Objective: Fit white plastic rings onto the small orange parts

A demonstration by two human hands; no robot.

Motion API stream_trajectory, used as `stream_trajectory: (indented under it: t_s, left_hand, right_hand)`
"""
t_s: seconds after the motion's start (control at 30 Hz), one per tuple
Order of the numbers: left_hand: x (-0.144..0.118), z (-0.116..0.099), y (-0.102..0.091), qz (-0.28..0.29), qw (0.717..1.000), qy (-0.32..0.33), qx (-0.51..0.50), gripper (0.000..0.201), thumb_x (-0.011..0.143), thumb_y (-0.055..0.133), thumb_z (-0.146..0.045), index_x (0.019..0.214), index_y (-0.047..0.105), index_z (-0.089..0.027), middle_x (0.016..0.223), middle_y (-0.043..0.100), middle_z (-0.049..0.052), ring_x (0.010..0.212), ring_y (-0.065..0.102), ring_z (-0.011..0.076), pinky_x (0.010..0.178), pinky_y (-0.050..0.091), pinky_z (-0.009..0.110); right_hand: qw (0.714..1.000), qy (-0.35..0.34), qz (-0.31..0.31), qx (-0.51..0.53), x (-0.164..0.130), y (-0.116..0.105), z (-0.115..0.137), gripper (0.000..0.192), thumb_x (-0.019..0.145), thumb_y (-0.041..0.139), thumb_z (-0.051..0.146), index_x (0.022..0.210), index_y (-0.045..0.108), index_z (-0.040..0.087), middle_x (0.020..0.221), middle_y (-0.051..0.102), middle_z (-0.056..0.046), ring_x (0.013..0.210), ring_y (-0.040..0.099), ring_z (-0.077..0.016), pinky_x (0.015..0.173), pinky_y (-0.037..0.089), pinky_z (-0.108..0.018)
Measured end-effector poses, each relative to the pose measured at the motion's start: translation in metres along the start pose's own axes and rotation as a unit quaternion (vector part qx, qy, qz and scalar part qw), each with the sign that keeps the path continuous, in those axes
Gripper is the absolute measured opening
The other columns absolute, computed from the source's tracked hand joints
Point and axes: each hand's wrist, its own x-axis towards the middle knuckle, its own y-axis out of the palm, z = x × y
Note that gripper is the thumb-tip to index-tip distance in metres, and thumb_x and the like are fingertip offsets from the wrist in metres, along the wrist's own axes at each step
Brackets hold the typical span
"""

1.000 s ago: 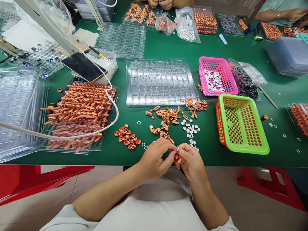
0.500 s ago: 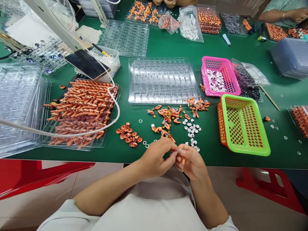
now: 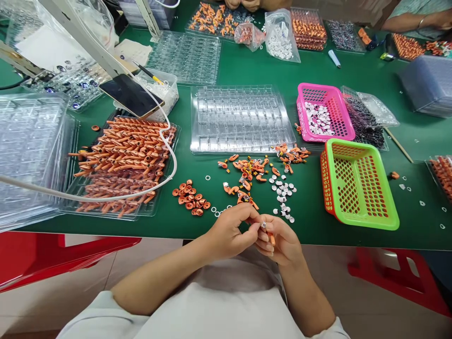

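Your left hand (image 3: pixel 231 230) and right hand (image 3: pixel 278 240) meet fingertip to fingertip at the near table (image 3: pixel 310 226) edge. Both pinch one small orange part (image 3: pixel 271 239), its metal tip toward the left hand. Loose parts (image 3: pixel 247 172) lie just beyond.

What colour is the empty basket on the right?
Green basket, red along its left side; head view.

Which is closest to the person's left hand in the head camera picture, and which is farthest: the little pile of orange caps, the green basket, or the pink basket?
From the left hand:
1. Pile of orange caps, just up and left of it.
2. Green basket, off to the right.
3. Pink basket, farther back on the right.
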Motion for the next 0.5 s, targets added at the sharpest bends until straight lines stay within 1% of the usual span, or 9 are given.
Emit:
stream_trajectory:
  t_s: [0.17, 0.33, 0.5]
  left_hand:
    - [-0.0002, 0.0017, -0.0012, -0.004, 1.0, 0.027, 0.01, 0.012, 0.086, 0.051, -0.012, 0.079, 0.059, -0.019, 0.075, 0.065, 0.002, 0.07, 0.058, 0.0141, 0.068, 0.048, 0.026]
    - [0.0001, 0.0028, -0.0039, 0.007, 0.998, 0.066, 0.013, 0.013, 0.089, 0.052, -0.01, 0.09, 0.063, -0.018, 0.081, 0.066, 0.004, 0.078, 0.061, 0.0148, 0.075, 0.05, 0.027]
    - [-0.0016, 0.0037, -0.0028, -0.007, 0.996, 0.087, 0.032, 0.014, 0.088, 0.058, -0.011, 0.098, 0.064, -0.018, 0.086, 0.07, 0.006, 0.081, 0.062, 0.017, 0.078, 0.051, 0.031]
  right_hand:
    - [1.0, 0.013, 0.01, 0.0, -0.0006, 0.0004, 0.0008, 0.019, 0.077, 0.068, 0.029, 0.071, 0.056, 0.016, 0.056, 0.046, 0.006, 0.038, 0.032, -0.0038, 0.034, 0.032, -0.014]
    - [1.0, 0.007, 0.005, 0.026, -0.0006, 0.0, 0.0018, 0.016, 0.076, 0.068, 0.027, 0.072, 0.057, 0.016, 0.057, 0.046, 0.006, 0.038, 0.029, -0.0034, 0.033, 0.031, -0.013]
    - [0.999, -0.01, -0.011, 0.039, -0.0007, -0.0017, 0.0006, 0.015, 0.077, 0.068, 0.027, 0.072, 0.059, 0.015, 0.057, 0.048, 0.005, 0.039, 0.033, -0.0034, 0.034, 0.033, -0.013]
